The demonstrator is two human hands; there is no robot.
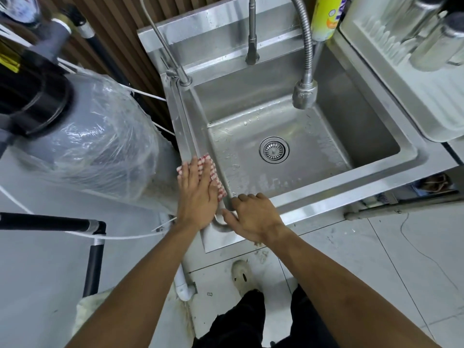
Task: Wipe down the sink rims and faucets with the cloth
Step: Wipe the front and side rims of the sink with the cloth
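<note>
We find the job in its early part, by our reading: the cloth (209, 173), red-and-white striped, lies on the left rim (184, 136) of the sink (371, 187), near the front corner, and most of that rim runs on bare toward the back. Nothing shows whether the front, right or back rims have been wiped; drops stand in the basin and along the back ledge. The three faucets, a thin one (165, 46) at the left back corner, a straight one (251, 33) at the middle and a flexible hose (305, 71) with spray head, are untouched at this moment, so we judge them left to do. The left hand (198, 194) presses flat on the cloth, fingers straight and spread, pointing up the rim; it clasps nothing, only bears down. The right hand (253, 217) rests at the front-left corner, fingers curled over the inner edge of the rim, thumb toward the left hand, bracing us, we think. It carries no cloth. The hands sit just beside each other.
</note>
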